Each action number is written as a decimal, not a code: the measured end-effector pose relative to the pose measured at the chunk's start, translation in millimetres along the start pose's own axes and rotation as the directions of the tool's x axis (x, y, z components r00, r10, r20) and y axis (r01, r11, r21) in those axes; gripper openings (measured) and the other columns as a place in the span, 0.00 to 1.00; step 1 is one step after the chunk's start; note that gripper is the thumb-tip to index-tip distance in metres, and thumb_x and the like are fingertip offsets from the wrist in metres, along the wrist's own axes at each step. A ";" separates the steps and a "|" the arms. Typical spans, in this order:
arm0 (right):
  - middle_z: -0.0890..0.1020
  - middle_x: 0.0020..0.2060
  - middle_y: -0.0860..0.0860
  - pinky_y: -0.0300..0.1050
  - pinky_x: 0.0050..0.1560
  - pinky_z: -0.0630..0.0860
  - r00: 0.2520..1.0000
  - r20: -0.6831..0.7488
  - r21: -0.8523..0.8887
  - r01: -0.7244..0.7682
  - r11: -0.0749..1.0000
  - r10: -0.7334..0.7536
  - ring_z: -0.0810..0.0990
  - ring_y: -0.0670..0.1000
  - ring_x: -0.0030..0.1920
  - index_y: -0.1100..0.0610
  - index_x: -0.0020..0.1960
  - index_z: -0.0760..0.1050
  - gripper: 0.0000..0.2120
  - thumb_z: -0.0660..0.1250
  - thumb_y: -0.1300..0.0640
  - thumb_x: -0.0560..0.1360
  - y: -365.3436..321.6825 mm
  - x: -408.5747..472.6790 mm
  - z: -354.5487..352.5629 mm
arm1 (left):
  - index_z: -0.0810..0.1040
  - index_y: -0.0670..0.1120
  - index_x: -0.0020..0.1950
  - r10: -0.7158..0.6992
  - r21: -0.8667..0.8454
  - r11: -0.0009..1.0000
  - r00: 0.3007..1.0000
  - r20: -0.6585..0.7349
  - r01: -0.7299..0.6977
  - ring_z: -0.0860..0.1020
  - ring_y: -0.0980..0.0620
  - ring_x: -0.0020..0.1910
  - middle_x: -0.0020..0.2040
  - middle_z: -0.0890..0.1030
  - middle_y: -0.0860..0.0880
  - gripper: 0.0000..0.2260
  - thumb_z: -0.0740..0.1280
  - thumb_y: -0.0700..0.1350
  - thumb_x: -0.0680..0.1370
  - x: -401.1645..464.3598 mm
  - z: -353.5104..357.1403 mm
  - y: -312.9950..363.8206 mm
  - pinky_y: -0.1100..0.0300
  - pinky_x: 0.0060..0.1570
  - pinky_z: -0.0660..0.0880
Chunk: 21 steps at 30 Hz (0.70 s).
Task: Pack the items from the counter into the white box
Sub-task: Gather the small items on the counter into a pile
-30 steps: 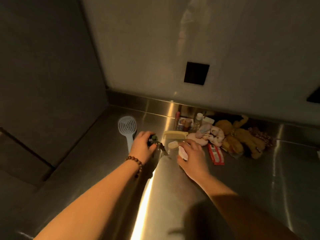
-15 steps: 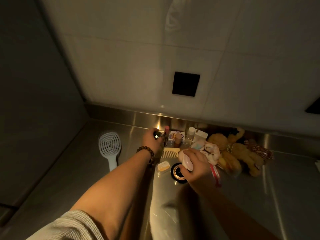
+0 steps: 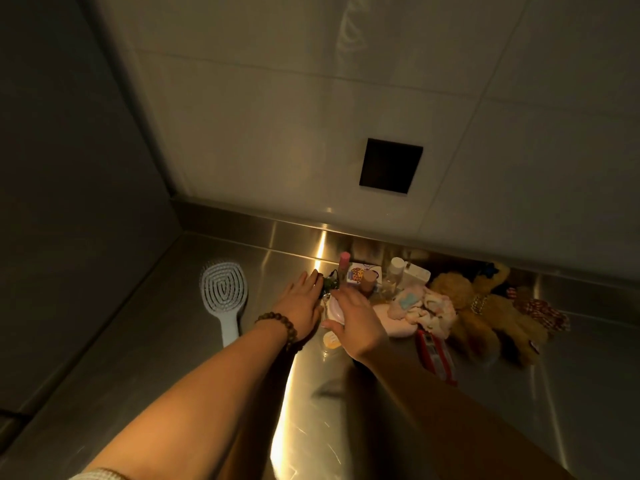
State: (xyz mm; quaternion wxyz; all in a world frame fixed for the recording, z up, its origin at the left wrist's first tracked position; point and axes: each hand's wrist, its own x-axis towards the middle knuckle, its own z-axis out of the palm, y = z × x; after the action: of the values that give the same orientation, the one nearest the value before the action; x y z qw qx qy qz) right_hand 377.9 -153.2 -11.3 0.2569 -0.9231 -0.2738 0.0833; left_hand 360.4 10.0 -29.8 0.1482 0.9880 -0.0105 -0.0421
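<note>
White box, the place everything is meant to end up, does not show anywhere in this view, so where it stands cannot be told; the things to pack lie crowded at the back of the shiny steel desk [image 3: 346, 410] against the tiled wall. The left hand [image 3: 302, 304], with a brown bead bracelet [image 3: 278, 323] at the wrist, lies flat and spread with fingers reaching a small dark bunch that may be keys [image 3: 327, 284]; whether it grips anything I cannot tell. The right hand [image 3: 355, 323] is curled around a small pale pink oval object [image 3: 335, 311]. The main risk, as I judge it, is crowding: both hands work close together in a tight pile, so a sweep of either wrist could topple the upright pink-capped tube [image 3: 344, 266] or the clear bottle with a white cap [image 3: 394, 277], and the smooth desk would let them roll. The dim light also makes small pieces easy to overlook, such as the little round yellow tin [image 3: 330, 340] lying just below the right hand. By count: one pale blue vented hairbrush [image 3: 224, 299] well apart to the left, one brown plush toy [image 3: 485, 317], one pink and white bundle of soft cloth [image 3: 422, 308], one red flat packet [image 3: 434, 351], one small printed carton [image 3: 360, 274], and two hands.
</note>
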 end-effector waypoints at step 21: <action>0.59 0.75 0.57 0.47 0.75 0.53 0.986 0.081 -0.179 0.158 0.971 -0.145 0.56 0.55 0.75 0.60 0.77 0.51 0.31 0.58 0.51 0.79 -137.4 -9.3 91.4 | 0.72 0.49 0.66 -0.250 0.024 0.966 0.956 -0.155 0.256 0.68 0.47 0.65 0.66 0.72 0.46 0.17 0.55 0.50 0.80 -110.9 -54.5 -116.2 0.53 0.62 0.64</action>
State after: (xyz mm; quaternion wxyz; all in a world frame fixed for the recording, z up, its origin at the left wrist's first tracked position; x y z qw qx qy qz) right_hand 279.7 -20.5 -17.8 0.1663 -0.9161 -0.3585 0.0686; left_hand 255.5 140.6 -3.2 0.1203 0.9846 0.1263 0.0146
